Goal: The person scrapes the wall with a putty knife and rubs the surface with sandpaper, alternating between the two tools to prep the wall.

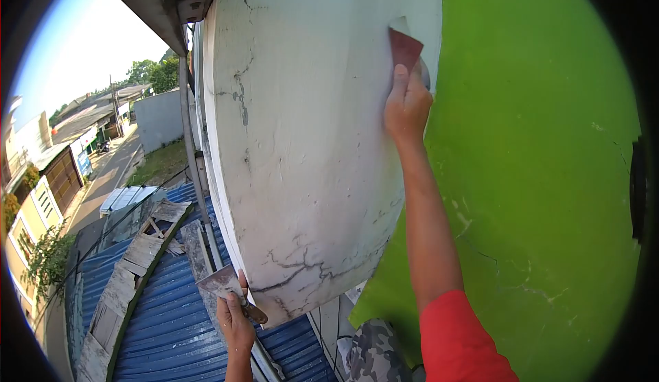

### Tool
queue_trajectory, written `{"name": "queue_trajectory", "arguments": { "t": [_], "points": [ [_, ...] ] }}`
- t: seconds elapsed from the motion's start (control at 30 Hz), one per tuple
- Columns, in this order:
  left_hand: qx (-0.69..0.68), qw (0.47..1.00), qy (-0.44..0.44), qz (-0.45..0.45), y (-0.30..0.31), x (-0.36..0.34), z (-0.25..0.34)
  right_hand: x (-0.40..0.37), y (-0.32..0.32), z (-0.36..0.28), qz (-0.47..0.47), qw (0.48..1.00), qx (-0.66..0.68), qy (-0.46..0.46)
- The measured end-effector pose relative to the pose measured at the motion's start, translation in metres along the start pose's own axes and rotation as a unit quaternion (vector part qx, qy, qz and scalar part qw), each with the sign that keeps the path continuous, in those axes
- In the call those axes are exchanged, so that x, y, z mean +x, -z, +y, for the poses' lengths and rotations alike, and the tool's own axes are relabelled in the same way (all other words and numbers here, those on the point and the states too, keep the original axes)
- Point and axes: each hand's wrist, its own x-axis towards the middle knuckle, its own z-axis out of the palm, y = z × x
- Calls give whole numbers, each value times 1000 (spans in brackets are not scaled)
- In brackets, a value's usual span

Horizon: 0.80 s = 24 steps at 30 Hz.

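My right hand (410, 107) is raised against the cracked white wall (309, 107), near its edge with the green wall (535, 142). Its thumb and fingers pinch a reddish-brown sheet of sandpaper (405, 48), whose upper corner curls over and shows a pale back. Low on the left, my left hand (235, 319) grips a putty knife (221, 282) with a wide, stained metal blade and a brown handle. That hand is beside the white wall's lower left corner. Dark branching cracks run across the lower part of the white wall.
A blue corrugated roof (165, 313) lies below on the left, with weathered boards (127, 279) across it. A metal pole (191, 135) rises left of the white wall. A street (103, 183) and houses are farther off. Camouflage-clad legs (374, 351) show at the bottom.
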Motion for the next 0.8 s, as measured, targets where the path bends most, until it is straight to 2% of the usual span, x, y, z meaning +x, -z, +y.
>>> {"name": "queue_trajectory", "arguments": {
  "t": [0.03, 0.1, 0.13, 0.17, 0.23, 0.3, 0.33, 0.37, 0.4, 0.47, 0.5, 0.53, 0.63, 0.67, 0.7, 0.73, 0.8],
  "points": [
    [18, 1000, 16, -10, 2, -3, 3, 32, 19, 4, -55, 975, 52, -211],
    [76, 994, -71, 17, 2, 3, -15, 8, -17, -10, 39, 999, -7, -18],
    [72, 995, -61, 9, -6, -1, 6, -7, -36, -25, 86, 992, -40, 86],
    [76, 995, -69, 3, -8, 0, 10, -38, -45, -47, 31, 977, 3, 213],
    [83, 993, -84, -8, -11, 1, 19, -29, -35, -34, 15, 961, -31, 274],
    [87, 994, -63, -24, -5, -1, 20, -15, -21, -15, -11, 941, -60, 332],
    [86, 995, -47, -30, -3, -3, 20, 11, -14, -4, 32, 979, -11, 200],
    [84, 995, -21, -39, 0, -5, 21, 42, 3, -2, -20, 999, 0, 29],
    [83, 995, 3, -51, 3, -7, 23, 73, 20, 0, -68, 987, -7, -142],
    [66, 997, -11, -38, 0, -6, 25, 64, -18, -16, 41, 996, -73, 36],
    [55, 998, -19, -33, -4, -5, 24, 64, -30, -19, 96, 981, -109, 129],
    [26, 999, -17, -36, -4, -5, 25, 68, -28, -17, 90, 980, -92, 150],
    [64, 997, -40, -1, 4, -1, -1, 73, -23, -13, 71, 975, -46, 204],
    [64, 997, -34, -19, 8, -2, -2, 79, -25, -13, 55, 971, -27, 231],
    [55, 998, -32, -18, 6, -2, 1, 120, -13, 4, 90, 987, -47, 128],
    [70, 997, -36, -20, 11, -3, -6, 157, 17, -4, -16, 993, -86, -82],
    [114, 990, -83, -23, 14, 5, -9, 199, 27, 8, 81, 986, -63, -133]
  ]
}}
